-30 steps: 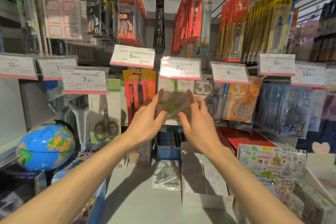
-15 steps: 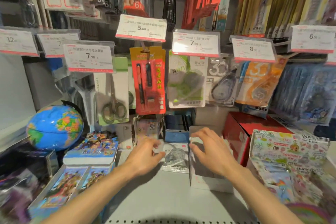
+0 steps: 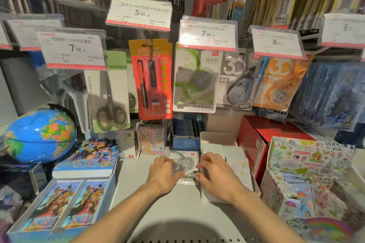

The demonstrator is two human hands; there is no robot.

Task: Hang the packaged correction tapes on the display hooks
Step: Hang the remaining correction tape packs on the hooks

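A packaged correction tape (image 3: pixel 184 164) in a clear blister lies flat on the grey shelf (image 3: pixel 158 209), between both my hands. My left hand (image 3: pixel 163 171) touches its left edge with curled fingers, and my right hand (image 3: pixel 214 171) curls over its right edge. Whether the pack is lifted off the shelf I cannot tell. A green correction tape pack (image 3: pixel 194 81) hangs on the display hook under the 7.90 price tag (image 3: pixel 208 33). A grey correction tape pack (image 3: pixel 237 83) and an orange one (image 3: pixel 280 83) hang to its right.
A white open box of cards (image 3: pixel 227 165) sits under my right wrist. A red box (image 3: pixel 254 138) and a sticker display (image 3: pixel 308 163) stand to the right. A globe (image 3: pixel 40 136), cartoon card boxes (image 3: pixel 65 201), hanging scissors (image 3: pixel 111 92) and a red pen pack (image 3: pixel 152 79) fill the left.
Both hands left the green pack, which now hangs on its hook, and dropped down to the correction tape pack lying on the shelf. The view tilted downward.
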